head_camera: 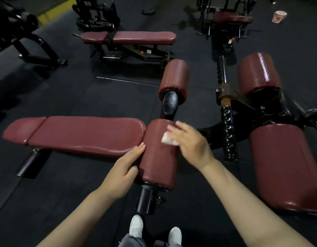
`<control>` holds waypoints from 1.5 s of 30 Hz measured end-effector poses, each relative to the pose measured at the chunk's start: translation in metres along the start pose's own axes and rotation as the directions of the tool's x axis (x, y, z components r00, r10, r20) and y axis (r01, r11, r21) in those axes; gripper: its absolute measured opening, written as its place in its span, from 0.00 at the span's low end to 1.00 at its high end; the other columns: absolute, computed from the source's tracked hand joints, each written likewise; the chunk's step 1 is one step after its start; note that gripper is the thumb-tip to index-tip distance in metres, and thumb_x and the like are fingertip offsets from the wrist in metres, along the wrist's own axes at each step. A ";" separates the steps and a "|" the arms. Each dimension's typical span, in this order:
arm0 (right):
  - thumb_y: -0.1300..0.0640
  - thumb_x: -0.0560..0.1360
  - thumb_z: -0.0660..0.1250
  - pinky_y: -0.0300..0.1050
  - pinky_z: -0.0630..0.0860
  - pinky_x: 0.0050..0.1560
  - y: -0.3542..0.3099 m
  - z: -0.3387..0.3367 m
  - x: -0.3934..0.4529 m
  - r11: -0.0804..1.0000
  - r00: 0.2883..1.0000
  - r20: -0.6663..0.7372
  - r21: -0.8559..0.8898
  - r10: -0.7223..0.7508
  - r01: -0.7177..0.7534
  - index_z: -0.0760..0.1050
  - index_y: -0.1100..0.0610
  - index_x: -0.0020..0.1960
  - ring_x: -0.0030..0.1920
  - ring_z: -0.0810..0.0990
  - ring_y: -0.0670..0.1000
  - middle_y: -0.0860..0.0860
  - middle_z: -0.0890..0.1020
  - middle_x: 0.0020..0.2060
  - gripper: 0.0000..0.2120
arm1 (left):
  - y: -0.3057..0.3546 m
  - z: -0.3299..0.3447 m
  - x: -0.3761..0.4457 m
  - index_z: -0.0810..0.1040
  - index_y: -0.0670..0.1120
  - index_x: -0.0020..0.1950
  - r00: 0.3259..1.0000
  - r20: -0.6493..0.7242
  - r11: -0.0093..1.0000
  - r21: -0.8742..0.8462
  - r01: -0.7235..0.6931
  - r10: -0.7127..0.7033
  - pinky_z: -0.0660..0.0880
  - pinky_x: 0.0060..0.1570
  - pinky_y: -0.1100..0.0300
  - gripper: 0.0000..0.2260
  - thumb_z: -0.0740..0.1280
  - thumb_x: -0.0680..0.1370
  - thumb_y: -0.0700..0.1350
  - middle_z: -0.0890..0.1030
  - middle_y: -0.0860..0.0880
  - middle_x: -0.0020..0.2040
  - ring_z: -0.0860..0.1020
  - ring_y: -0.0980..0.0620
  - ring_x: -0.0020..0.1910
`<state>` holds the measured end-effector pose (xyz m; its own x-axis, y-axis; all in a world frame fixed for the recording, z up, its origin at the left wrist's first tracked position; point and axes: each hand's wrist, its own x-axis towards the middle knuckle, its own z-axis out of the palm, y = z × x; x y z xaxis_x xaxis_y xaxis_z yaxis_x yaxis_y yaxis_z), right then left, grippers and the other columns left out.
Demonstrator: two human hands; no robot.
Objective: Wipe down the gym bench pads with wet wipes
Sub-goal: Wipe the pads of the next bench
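A maroon roller pad (158,157) lies in front of me at the foot of a long flat maroon bench pad (82,133). My left hand (125,168) rests flat against the roller's left side, fingers together, holding nothing. My right hand (189,141) hovers over the roller's upper right part and grips a crumpled white wet wipe (169,139) that touches the pad. A second maroon roller (173,77) stands farther back on the same frame.
Two bigger maroon rollers (259,73) (286,166) sit on a black machine at right, with a knurled black bar (229,132) between. Another maroon bench (131,37) stands behind. A pink cup (278,16) sits on the dark floor far right. My white shoes (136,226) are below.
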<state>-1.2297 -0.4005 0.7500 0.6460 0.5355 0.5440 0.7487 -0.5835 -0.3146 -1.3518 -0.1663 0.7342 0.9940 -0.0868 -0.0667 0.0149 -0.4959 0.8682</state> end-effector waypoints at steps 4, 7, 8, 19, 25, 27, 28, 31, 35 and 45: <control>0.77 0.73 0.62 0.62 0.75 0.61 -0.011 0.009 -0.010 0.953 0.953 -0.062 0.076 0.297 -0.292 0.80 0.65 0.60 0.66 0.75 0.62 0.58 0.81 0.60 0.19 | -0.011 -0.002 -0.002 0.66 0.63 0.73 0.995 0.002 0.988 -0.115 0.100 -0.100 0.55 0.72 0.70 0.31 0.56 0.74 0.39 0.65 0.69 0.73 0.60 0.67 0.74; 0.69 0.78 0.59 0.56 0.73 0.66 -0.047 0.012 -0.054 0.987 0.993 -0.049 0.123 0.107 -0.100 0.79 0.61 0.62 0.68 0.74 0.55 0.53 0.80 0.62 0.17 | -0.019 -0.006 0.001 0.68 0.59 0.74 0.986 0.037 0.973 -0.155 0.169 -0.165 0.57 0.76 0.57 0.30 0.55 0.73 0.40 0.67 0.64 0.74 0.62 0.65 0.74; 0.67 0.79 0.58 0.54 0.72 0.67 -0.056 0.013 -0.065 0.991 0.999 -0.037 0.128 0.032 -0.027 0.80 0.60 0.62 0.68 0.74 0.54 0.52 0.80 0.63 0.16 | -0.021 -0.008 0.002 0.68 0.59 0.74 0.982 0.053 0.970 -0.153 0.190 -0.184 0.57 0.77 0.54 0.29 0.55 0.73 0.42 0.68 0.63 0.74 0.62 0.64 0.74; 0.76 0.71 0.64 0.63 0.75 0.61 -0.033 0.015 0.014 0.986 0.984 -0.078 0.062 0.161 -0.157 0.83 0.65 0.54 0.61 0.79 0.63 0.59 0.83 0.55 0.17 | 0.000 -0.002 0.003 0.63 0.65 0.74 0.999 0.037 0.997 -0.062 0.042 -0.040 0.54 0.73 0.69 0.31 0.56 0.73 0.41 0.62 0.69 0.75 0.58 0.68 0.75; 0.73 0.70 0.69 0.52 0.72 0.67 -0.078 0.001 -0.053 0.949 0.983 0.044 0.270 -0.179 0.161 0.85 0.58 0.51 0.65 0.77 0.53 0.51 0.81 0.60 0.16 | -0.005 -0.002 0.002 0.65 0.61 0.72 0.996 0.007 0.982 -0.170 0.085 -0.085 0.56 0.75 0.60 0.29 0.55 0.74 0.39 0.65 0.62 0.75 0.61 0.65 0.75; 0.72 0.69 0.70 0.51 0.72 0.67 -0.086 -0.002 -0.060 0.933 0.970 0.083 0.301 -0.230 0.195 0.85 0.57 0.46 0.65 0.77 0.51 0.50 0.81 0.60 0.13 | -0.004 0.000 0.001 0.66 0.61 0.72 0.995 -0.003 0.976 -0.197 0.094 -0.096 0.56 0.75 0.60 0.28 0.54 0.75 0.39 0.66 0.63 0.75 0.61 0.65 0.74; 0.71 0.70 0.70 0.50 0.71 0.68 -0.087 -0.003 -0.061 0.930 0.965 0.096 0.306 -0.244 0.205 0.85 0.56 0.47 0.65 0.77 0.50 0.50 0.81 0.61 0.13 | -0.003 0.000 0.001 0.67 0.61 0.72 0.995 -0.008 0.974 -0.204 0.100 -0.104 0.55 0.76 0.59 0.28 0.54 0.76 0.37 0.66 0.64 0.75 0.60 0.66 0.74; 0.69 0.74 0.66 0.49 0.71 0.68 -0.090 -0.007 -0.059 0.901 0.972 0.146 0.420 -0.183 0.107 0.84 0.56 0.52 0.65 0.76 0.47 0.49 0.81 0.62 0.13 | 0.003 -0.001 0.001 0.68 0.61 0.71 0.989 -0.031 0.970 -0.204 0.132 -0.141 0.53 0.77 0.57 0.29 0.53 0.79 0.31 0.66 0.63 0.75 0.58 0.68 0.74; 0.70 0.72 0.60 0.42 0.74 0.63 -0.098 -0.018 -0.043 0.707 0.952 0.244 0.640 0.182 -0.299 0.83 0.50 0.55 0.61 0.78 0.42 0.42 0.82 0.58 0.22 | 0.020 -0.004 -0.006 0.71 0.59 0.71 0.985 -0.120 0.972 -0.217 0.095 -0.123 0.57 0.75 0.63 0.30 0.59 0.77 0.29 0.70 0.61 0.73 0.61 0.68 0.73; 0.50 0.76 0.66 0.36 0.74 0.34 -0.134 -0.002 -0.004 0.665 0.824 0.396 0.490 0.405 -0.563 0.79 0.44 0.46 0.35 0.79 0.42 0.44 0.82 0.35 0.03 | 0.032 -0.050 -0.046 0.80 0.56 0.61 0.993 -0.119 0.921 -0.389 -0.034 -0.014 0.76 0.60 0.58 0.12 0.65 0.78 0.52 0.82 0.51 0.60 0.79 0.51 0.61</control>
<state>-1.3329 -0.3251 0.7915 0.8948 0.4463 0.0129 0.2077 -0.3904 -0.8969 -1.3914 -0.1352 0.7889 0.9995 0.0231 -0.0199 0.0225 -0.1176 0.9928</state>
